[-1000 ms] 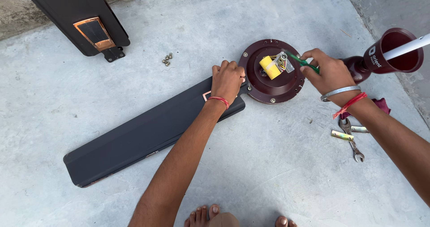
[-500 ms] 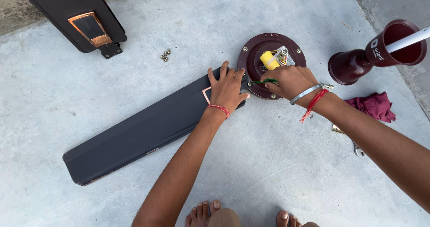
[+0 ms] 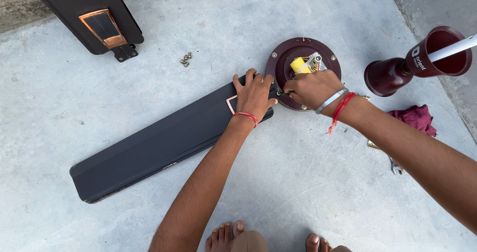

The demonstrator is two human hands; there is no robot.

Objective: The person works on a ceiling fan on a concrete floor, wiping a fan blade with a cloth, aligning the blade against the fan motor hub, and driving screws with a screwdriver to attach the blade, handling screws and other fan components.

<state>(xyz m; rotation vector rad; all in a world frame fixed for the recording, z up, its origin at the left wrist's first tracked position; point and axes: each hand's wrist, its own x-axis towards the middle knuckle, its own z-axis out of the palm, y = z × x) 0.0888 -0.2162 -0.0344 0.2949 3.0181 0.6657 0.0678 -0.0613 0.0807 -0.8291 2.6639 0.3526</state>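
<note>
Both hands reach forward, left hand flat, right hand curled.

- 1 view only: head camera, looking steeply down at concrete floor.
- Near, arm's reach; own feet at bottom edge.

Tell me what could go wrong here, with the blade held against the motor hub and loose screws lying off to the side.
1. The left hand alone pins the dark fan blade at the maroon motor hub; its long free end could swing and pull the joint out of line.
2. The spare screws lie loose on the concrete, easy to knock away.
3. The right hand works near exposed wires, which might snag.
</note>
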